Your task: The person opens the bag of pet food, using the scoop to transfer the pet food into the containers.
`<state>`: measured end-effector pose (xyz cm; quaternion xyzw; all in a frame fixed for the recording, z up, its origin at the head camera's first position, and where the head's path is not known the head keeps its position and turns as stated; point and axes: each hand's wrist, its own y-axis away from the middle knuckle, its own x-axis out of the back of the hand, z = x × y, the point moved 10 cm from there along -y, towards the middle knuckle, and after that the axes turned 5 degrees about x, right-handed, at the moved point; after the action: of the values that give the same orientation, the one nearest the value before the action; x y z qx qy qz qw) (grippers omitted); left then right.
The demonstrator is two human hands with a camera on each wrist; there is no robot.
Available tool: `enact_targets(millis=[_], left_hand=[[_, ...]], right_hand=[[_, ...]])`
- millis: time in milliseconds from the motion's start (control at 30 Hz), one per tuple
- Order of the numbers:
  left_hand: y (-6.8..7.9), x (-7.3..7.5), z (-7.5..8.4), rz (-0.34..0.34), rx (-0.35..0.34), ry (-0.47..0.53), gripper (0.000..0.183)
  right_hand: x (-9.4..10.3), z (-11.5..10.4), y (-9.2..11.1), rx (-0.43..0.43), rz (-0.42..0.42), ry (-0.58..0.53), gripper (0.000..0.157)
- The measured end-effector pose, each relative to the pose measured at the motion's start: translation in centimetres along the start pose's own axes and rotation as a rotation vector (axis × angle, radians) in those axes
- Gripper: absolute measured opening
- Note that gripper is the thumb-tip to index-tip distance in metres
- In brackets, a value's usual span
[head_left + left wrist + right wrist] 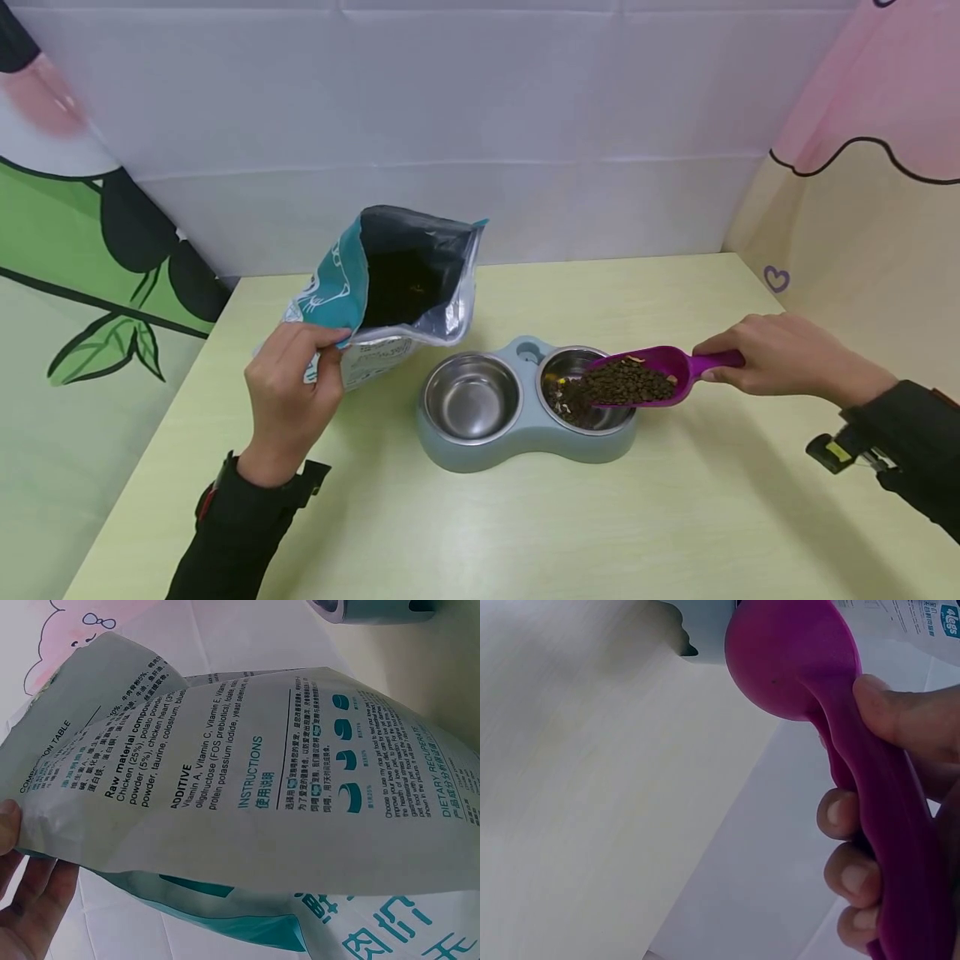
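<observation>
My left hand (292, 387) pinches the near edge of an open pet food bag (330, 287), teal and white with a silver lining. Dark contents show inside its mouth. In the left wrist view the printed back of the bag (225, 765) fills most of the picture. My right hand (787, 358) grips the handle of a purple scoop (795, 660), fingers wrapped round it. Brown kibble (626, 382) lies in the scoop, whose front end is over the right steel bowl (551, 367). Some kibble is in that bowl. The left steel bowl (472, 398) holds nothing visible.
Both bowls sit in a grey-blue double stand (525, 450) on a pale wooden table (480, 533). Behind the table hangs a whitish cloth (480, 100). Printed cartoon panels rise on the left and right sides.
</observation>
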<state>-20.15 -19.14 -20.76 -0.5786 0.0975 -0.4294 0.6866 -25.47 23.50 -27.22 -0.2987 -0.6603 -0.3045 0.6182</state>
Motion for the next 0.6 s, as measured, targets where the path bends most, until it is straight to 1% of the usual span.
enact_targets(millis=[600], left_hand=[[0.06, -0.16, -0.04, -0.007, 0.007, -0.009, 0.019]], right_hand=[[0.5, -0.29, -0.5, 0.006, -0.009, -0.006, 0.023]])
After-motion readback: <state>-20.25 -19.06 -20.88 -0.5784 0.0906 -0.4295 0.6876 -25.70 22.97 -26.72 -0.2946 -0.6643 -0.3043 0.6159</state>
